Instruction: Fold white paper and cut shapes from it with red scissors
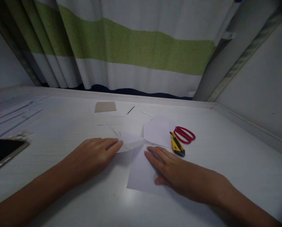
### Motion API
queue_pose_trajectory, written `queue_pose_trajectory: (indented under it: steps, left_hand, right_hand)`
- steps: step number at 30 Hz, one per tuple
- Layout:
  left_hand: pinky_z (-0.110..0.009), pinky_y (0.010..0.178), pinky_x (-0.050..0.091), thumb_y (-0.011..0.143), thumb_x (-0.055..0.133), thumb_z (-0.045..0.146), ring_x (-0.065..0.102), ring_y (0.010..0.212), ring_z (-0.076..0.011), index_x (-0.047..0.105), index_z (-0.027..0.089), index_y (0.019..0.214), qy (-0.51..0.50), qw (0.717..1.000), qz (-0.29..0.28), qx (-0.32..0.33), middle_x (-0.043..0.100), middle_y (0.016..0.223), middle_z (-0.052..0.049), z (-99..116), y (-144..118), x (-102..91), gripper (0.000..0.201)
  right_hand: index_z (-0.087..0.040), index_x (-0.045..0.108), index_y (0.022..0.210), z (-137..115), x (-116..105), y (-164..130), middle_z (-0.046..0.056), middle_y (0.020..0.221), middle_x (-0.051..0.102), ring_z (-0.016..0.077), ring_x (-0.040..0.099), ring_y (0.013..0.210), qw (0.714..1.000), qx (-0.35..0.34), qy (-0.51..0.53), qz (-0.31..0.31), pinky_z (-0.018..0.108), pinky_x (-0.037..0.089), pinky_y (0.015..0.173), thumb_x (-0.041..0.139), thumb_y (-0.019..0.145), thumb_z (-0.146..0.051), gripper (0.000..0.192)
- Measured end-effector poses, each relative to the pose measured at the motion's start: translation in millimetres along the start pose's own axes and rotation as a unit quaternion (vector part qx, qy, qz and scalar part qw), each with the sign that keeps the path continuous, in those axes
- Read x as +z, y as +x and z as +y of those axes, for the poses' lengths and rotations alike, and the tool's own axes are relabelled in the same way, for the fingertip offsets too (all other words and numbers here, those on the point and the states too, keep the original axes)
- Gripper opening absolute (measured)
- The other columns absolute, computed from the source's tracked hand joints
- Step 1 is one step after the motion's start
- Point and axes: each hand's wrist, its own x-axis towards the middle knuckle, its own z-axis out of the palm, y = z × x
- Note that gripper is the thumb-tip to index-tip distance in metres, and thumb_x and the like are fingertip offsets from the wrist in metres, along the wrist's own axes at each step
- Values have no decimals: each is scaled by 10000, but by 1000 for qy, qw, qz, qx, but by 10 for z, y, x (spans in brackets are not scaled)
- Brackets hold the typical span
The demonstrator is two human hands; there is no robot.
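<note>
A white sheet of paper (141, 176) lies on the white tabletop in front of me. My left hand (96, 154) pinches a raised white paper flap (131, 142) by its left end, thumb and fingers closed on it. Whether this flap belongs to the front sheet, I cannot tell. On the front sheet my right hand (176, 170) rests with fingers stretched out, pressing near its upper edge. Another white paper piece (156, 130) lies just behind. To the right are a yellow and black utility knife (177, 145) and red-handled scissors (185, 135), whose blades are mostly hidden.
A grey-brown cardboard piece (105, 107) and a thin black stick (131, 110) lie toward the back. Thin paper slivers are scattered near the flap. A phone (7, 151) lies at the left edge. Behind the table's raised rim (131, 97) hangs a green and white curtain (141, 47).
</note>
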Motion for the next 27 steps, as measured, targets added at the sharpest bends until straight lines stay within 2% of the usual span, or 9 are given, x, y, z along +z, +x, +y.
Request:
queue_pose_trajectory:
  steps: [3,6,8,10,13,16,23,25,27]
  left_hand:
    - [-321,587,485,775,337,163,597,743,-199,524,172,1011,22,996,80,19,623,932,-96,-11,-1,-35,301]
    - [-321,586,499,767,378,164,602,732,-195,531,143,999,17,989,145,20,632,900,-106,-5,-3,-86,279]
    - [-320,600,505,755,410,162,602,742,-194,529,133,1001,11,985,173,19,633,892,-109,6,-8,-114,275]
    - [-316,609,509,745,429,153,601,755,-193,523,132,1009,8,981,194,25,632,893,-110,19,-15,-135,281]
    - [-301,612,512,730,448,127,601,759,-183,509,138,1021,2,975,219,38,633,897,-103,41,-29,-161,297]
    - [-288,627,512,716,464,108,601,763,-175,491,150,1038,-7,968,246,39,635,896,-88,63,-40,-184,326]
    - [-296,674,509,677,521,71,590,815,-186,477,96,1002,-31,951,304,56,631,899,-125,108,-39,-240,330]
    - [-292,681,509,676,522,66,587,826,-182,473,93,1001,-29,946,316,60,631,896,-127,119,-34,-251,330]
    - [-289,689,509,679,514,61,582,841,-178,474,89,998,-29,945,319,61,633,890,-127,131,-32,-252,323]
  right_hand:
    - [-138,237,1274,72,-21,95,132,1319,248,238,238,1200,1000,4,-4,5,381,294,953,384,812,-254,499]
    - [-185,318,1236,99,-110,170,96,1301,300,196,305,1171,1000,-10,-9,18,351,313,937,348,827,-213,411]
    - [-224,380,1194,110,-168,200,79,1277,343,201,342,1146,998,10,-27,55,381,307,928,380,817,-255,378]
    - [-205,360,1209,127,-169,218,114,1280,329,257,297,1168,992,55,-60,96,448,269,930,456,762,-374,487]
    - [-75,298,1242,137,-29,257,226,1273,288,350,203,1188,988,91,-95,83,519,204,931,480,649,-560,787]
    - [-48,294,1239,60,169,370,234,1285,255,311,190,1203,992,63,-84,66,460,234,944,307,785,-494,637]
    - [-79,426,1126,-292,349,1081,166,1169,450,253,324,1149,992,-1,-64,105,464,241,947,300,841,-225,343]
    - [-48,424,1126,-358,364,1347,169,1161,457,247,325,1149,991,-26,-73,111,427,220,974,289,831,-138,337]
    - [-56,437,1121,-412,382,1625,145,1194,433,254,289,1170,990,-46,-54,123,392,208,994,312,830,-183,342]
